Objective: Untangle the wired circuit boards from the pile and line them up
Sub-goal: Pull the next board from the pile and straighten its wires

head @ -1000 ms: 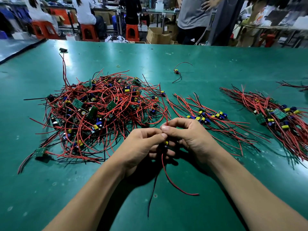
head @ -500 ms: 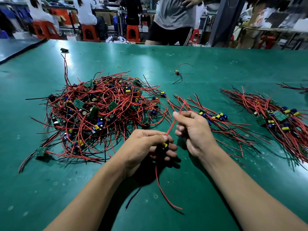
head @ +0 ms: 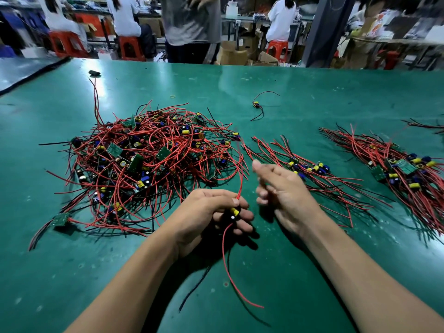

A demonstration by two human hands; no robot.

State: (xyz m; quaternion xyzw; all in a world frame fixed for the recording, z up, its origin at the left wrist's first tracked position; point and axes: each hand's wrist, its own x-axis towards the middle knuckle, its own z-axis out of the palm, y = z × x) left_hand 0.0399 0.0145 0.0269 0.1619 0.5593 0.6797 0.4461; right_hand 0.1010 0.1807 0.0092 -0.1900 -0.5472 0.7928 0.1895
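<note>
a green desk [head: 312, 97] with a small yellowish rubber band [head: 172, 96] lying on it. beyond its far edge a person in a grey shirt [head: 192, 25] stands; others in white [head: 281, 20] sit on red stools [head: 129, 48] near cardboard boxes [head: 231, 55].

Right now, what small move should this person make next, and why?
Probably carry the wired board across to the nearer row on the right. The left hand grips it, its red wire looks about clear of the pile, and the right hand is open and empty.
</note>
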